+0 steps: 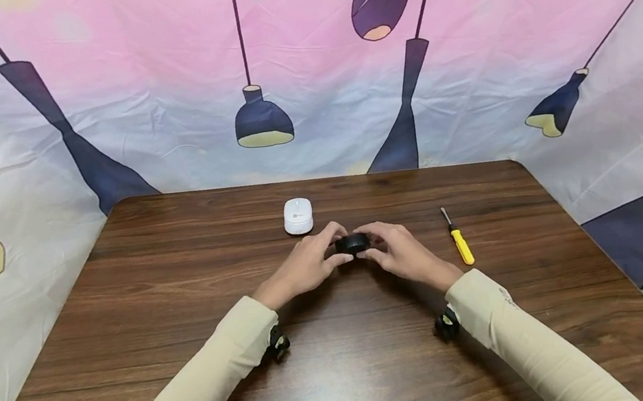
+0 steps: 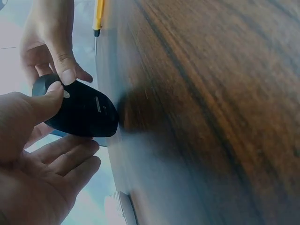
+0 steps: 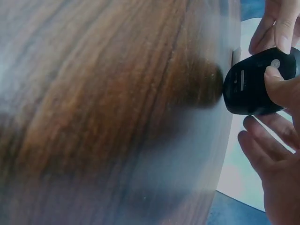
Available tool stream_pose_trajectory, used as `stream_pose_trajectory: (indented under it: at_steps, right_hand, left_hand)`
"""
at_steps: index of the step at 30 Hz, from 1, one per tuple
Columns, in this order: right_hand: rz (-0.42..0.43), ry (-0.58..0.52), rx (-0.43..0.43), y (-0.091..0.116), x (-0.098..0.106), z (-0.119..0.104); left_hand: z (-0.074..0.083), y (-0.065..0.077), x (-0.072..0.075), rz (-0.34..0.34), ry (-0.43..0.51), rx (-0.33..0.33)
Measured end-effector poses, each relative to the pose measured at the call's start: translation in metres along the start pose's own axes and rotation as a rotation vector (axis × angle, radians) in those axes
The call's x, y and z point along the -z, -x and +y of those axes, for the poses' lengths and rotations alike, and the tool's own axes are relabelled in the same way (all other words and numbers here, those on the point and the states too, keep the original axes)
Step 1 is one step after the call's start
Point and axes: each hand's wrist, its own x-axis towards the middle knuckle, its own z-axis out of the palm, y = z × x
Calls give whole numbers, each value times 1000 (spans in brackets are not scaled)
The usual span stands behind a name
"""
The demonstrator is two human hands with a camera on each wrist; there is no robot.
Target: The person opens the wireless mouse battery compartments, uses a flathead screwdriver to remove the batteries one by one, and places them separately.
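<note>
A black computer mouse (image 1: 353, 244) stands tilted up between the two hands, in the middle of the table. Its flat face with a small round mark and a pale strip shows in the left wrist view (image 2: 86, 108). My left hand (image 1: 304, 263) pinches it from the left, thumb on that face and fingers behind. From the right, my right hand (image 1: 402, 252) holds it between thumb and fingers. In the right wrist view the lower end of the mouse (image 3: 253, 86) is at the tabletop; whether it touches, I cannot tell.
A white mouse (image 1: 298, 216) lies just beyond the left hand. To the right of the right hand lies a screwdriver (image 1: 461, 245) with a yellow handle. The brown wooden table (image 1: 179, 249) ends at a printed cloth backdrop (image 1: 194, 143).
</note>
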Motion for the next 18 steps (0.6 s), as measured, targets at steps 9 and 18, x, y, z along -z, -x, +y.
stream_pose_trajectory:
  at_steps: [9, 18]
  right_hand:
    - [-2, -35, 16, -3, 2, -2]
    - [10, -3, 2, -6, 2, -2]
  left_hand:
    - [2, -2, 3, 29, 52, 28]
    - [1, -4, 2, 47, 95, 62]
